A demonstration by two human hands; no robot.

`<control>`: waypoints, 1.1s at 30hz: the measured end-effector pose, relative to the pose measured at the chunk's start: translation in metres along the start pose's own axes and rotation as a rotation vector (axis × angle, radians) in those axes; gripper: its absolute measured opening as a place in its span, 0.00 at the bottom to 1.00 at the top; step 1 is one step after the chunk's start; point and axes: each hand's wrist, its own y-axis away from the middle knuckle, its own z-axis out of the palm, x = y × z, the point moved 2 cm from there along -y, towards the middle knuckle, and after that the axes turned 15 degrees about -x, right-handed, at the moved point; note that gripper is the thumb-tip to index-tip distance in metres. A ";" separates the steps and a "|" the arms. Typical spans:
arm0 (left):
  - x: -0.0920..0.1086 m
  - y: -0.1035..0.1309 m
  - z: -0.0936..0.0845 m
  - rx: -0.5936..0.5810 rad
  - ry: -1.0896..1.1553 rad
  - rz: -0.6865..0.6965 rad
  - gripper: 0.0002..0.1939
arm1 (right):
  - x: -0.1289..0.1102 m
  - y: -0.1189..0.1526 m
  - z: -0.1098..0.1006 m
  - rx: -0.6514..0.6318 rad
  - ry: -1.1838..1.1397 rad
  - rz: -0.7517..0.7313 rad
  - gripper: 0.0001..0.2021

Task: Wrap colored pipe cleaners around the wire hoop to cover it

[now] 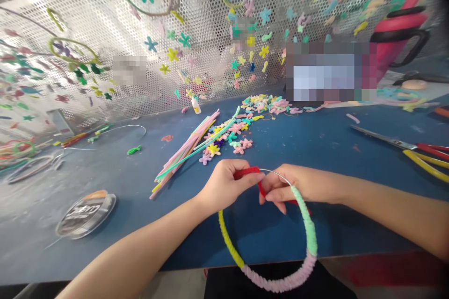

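Note:
A wire hoop (277, 285) hangs upright over the table's front edge, wrapped in yellow, lilac and mint-green fuzzy sections, with a bare metal stretch at the top. My left hand (228, 182) pinches the hoop's upper left, where a red pipe cleaner (249, 171) is wound on the wire. Close beside it, my right hand (284, 189) grips the loose part of the red pipe cleaner, thumb against fingers, below the bare wire. The red tail shows again under the right palm. Part of the hoop is hidden behind my left hand.
Pipe cleaners (189, 149) lie in a bundle beside a pile of fuzzy flowers (242, 135). A clear spool (86, 215) sits at left, scissors (403, 142) at right. Behind stand a white bottle (196, 105), a pink tumbler (389, 42) and a perforated metal panel (203, 23) with hanging flowers.

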 end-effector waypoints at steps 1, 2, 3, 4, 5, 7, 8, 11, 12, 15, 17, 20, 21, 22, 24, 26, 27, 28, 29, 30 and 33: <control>0.000 0.000 -0.001 0.009 -0.001 0.004 0.20 | 0.000 0.001 0.000 0.009 0.000 0.005 0.16; 0.001 0.000 -0.001 0.014 -0.003 0.011 0.20 | 0.001 0.002 -0.003 0.034 0.001 0.012 0.17; 0.002 0.001 -0.002 0.011 -0.005 0.024 0.20 | 0.002 0.003 -0.006 0.067 0.005 0.015 0.17; 0.003 0.001 -0.002 0.004 -0.006 0.038 0.20 | 0.003 0.005 -0.011 0.106 0.012 0.016 0.17; 0.004 0.001 -0.002 -0.008 -0.003 0.050 0.20 | 0.005 0.006 -0.016 0.144 0.014 0.019 0.18; 0.006 0.002 -0.001 -0.055 0.031 0.052 0.21 | 0.007 0.009 -0.026 0.210 -0.008 0.035 0.18; 0.007 0.003 0.000 -0.089 0.061 0.041 0.22 | 0.008 0.011 -0.030 0.237 -0.031 0.051 0.18; 0.008 0.005 0.003 -0.195 0.158 0.003 0.22 | 0.005 0.018 -0.040 0.304 -0.066 0.073 0.19; 0.008 0.006 0.004 -0.223 0.176 -0.005 0.22 | 0.003 0.021 -0.041 0.326 -0.064 0.068 0.19; 0.010 0.006 0.005 -0.256 0.154 -0.021 0.21 | -0.008 0.028 -0.040 0.382 -0.045 0.025 0.18; 0.010 0.005 0.005 -0.236 0.083 -0.034 0.20 | -0.017 0.032 -0.035 0.403 0.003 -0.006 0.17; 0.008 0.003 0.003 -0.184 -0.043 -0.035 0.20 | -0.030 0.036 -0.021 0.393 0.168 -0.030 0.16; 0.007 0.002 0.003 -0.161 -0.080 -0.025 0.19 | -0.033 0.036 -0.015 0.378 0.239 -0.022 0.15; 0.007 0.002 0.002 -0.137 -0.114 -0.011 0.19 | -0.036 0.035 -0.008 0.361 0.316 -0.005 0.14; 0.006 0.000 0.001 -0.096 -0.168 0.018 0.19 | -0.036 0.031 0.006 0.350 0.490 0.030 0.12; 0.005 0.000 0.000 -0.078 -0.207 0.029 0.19 | -0.032 0.025 0.017 0.389 0.707 0.039 0.11; 0.005 0.000 0.000 -0.079 -0.221 0.027 0.19 | -0.028 0.022 0.022 0.418 0.824 0.038 0.10; 0.005 0.000 0.000 -0.085 -0.232 0.025 0.19 | -0.024 0.018 0.027 0.449 0.941 0.037 0.10; 0.005 0.000 0.000 -0.091 -0.239 0.021 0.19 | -0.019 0.015 0.030 0.483 1.052 0.035 0.09; 0.005 0.001 0.000 -0.097 -0.244 0.020 0.19 | -0.015 0.012 0.034 0.519 1.158 0.036 0.08; 0.006 0.001 0.000 -0.112 -0.246 0.022 0.20 | -0.005 0.007 0.043 0.616 1.452 0.035 0.07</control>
